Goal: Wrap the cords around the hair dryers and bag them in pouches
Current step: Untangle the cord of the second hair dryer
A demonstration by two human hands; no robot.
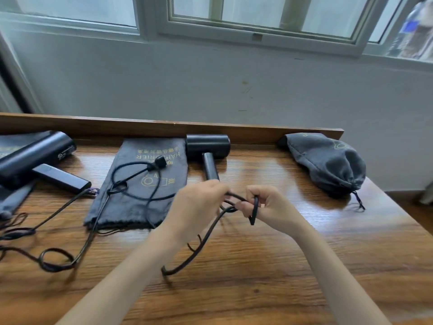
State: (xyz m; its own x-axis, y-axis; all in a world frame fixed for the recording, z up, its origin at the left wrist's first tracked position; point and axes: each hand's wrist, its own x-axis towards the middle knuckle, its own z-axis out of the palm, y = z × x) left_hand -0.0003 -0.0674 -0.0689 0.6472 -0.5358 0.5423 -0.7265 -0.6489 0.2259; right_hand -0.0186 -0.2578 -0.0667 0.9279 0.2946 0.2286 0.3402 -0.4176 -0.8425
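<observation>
Soft daylight comes through the windows (pixel 257 17) at the top and fills the scene evenly, bright enough, with a cool grey cast on the wall (pixel 210 85). The polished table (pixel 304 266) shows pale glare streaks near its far side. Shadows are faint and soft-edged — a thin one lies beneath the loose cord (pixel 194 252). The wide lens bends the edges — the window frame and table rim curve. The bottle (pixel 414 26) at top right is smeared and out of focus.

Plain indoor room, looks like lodging or a home. Wood-grain tabletop (pixel 293 266) with a raised back edge sits against a scuffed pale wall (pixel 164 85) under framed windows (pixel 257 10). Matching black hair dryers (pixel 207 146) and printed grey pouches (pixel 131 212) suggest hotel stock.
</observation>
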